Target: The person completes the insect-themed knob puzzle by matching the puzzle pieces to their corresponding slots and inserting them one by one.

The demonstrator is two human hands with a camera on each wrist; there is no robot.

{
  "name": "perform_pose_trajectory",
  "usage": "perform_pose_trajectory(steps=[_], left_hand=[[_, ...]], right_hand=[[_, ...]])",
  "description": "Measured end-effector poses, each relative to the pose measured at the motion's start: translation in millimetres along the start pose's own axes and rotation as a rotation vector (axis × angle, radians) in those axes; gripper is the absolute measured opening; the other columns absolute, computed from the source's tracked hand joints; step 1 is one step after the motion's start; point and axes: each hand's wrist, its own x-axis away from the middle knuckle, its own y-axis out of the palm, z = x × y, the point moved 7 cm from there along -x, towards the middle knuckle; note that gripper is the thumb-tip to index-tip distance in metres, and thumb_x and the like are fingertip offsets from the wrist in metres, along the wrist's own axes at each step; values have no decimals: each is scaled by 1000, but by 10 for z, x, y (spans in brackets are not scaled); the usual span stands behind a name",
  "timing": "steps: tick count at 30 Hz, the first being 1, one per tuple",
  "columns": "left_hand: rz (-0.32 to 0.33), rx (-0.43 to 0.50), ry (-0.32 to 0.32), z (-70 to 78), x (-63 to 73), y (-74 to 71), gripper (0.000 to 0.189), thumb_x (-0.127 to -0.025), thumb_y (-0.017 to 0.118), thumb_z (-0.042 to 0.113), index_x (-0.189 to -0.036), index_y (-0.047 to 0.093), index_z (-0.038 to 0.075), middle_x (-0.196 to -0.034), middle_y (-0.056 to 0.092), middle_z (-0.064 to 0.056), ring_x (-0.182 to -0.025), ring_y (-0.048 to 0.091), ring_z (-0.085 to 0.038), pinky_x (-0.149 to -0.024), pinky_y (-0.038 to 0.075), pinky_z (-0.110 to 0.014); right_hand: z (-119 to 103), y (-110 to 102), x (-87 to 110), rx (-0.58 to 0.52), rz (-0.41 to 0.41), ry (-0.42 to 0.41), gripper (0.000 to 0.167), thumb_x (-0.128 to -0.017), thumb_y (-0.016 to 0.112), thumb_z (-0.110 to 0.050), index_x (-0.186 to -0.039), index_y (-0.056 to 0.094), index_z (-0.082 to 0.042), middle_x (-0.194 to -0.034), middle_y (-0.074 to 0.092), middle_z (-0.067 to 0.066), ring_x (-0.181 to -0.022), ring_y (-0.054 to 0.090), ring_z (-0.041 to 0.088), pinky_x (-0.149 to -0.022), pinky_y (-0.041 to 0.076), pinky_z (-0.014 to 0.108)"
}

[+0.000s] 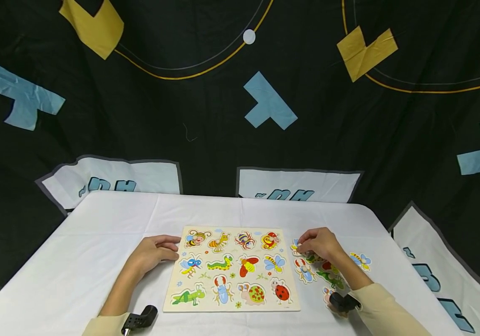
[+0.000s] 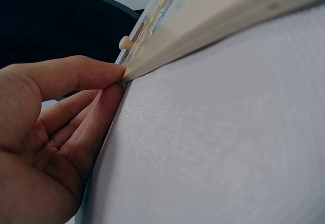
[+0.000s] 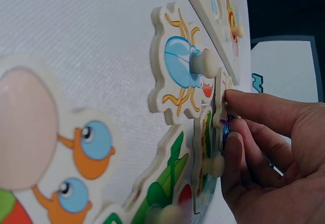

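Note:
A wooden insect puzzle board (image 1: pixel 231 268) lies flat on the white table, several pictures on its face. My left hand (image 1: pixel 154 253) rests at its left edge, fingers nearly straight; in the left wrist view the thumb and fingertips touch the board's edge (image 2: pixel 167 56). To the right of the board, my right hand (image 1: pixel 321 242) pinches a small puzzle piece (image 3: pixel 219 107), its knob hidden behind the fingers. Close by lie a blue stag beetle piece (image 3: pixel 177 64) with a wooden knob, a green grasshopper piece (image 3: pixel 157 188) and a snail piece (image 3: pixel 91 142).
A yellow and blue winged insect piece (image 1: pixel 360 261) lies farther right on the white tablecloth (image 1: pixel 109 219). Wooden knobs (image 2: pixel 125 42) stand up from the board. A black cloth (image 1: pixel 214 140) with blue and yellow shapes hangs behind the table.

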Motion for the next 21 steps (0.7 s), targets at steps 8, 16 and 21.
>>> perform_pose_trajectory(steps=[8,16,21], left_hand=[[-3,10,-3,0,11,0,53,-75,82,10,-126,69,4,-95,74,-2,-86,64,-13,-77,48,-26],[-4,11,-2,-3,9,-8,54,-75,83,10,-127,69,4,-95,74,-2,-85,64,-13,-77,48,-26],[1,2,-2,-7,16,-4,52,-76,82,10,-126,70,5,-94,74,-2,-86,63,-13,-78,48,-27]], right_hand=[[-67,-18,-22,27,4,-14,19,-76,85,-18,-89,75,-9,-84,72,4,-74,60,20,-64,47,30],[-127,8,-19,46,15,-20,18,-77,84,-18,-90,76,-10,-87,73,4,-75,60,20,-65,47,30],[-178,45,-15,52,12,-37,17,-75,84,-17,-89,76,-11,-84,72,2,-76,59,21,-66,46,30]])
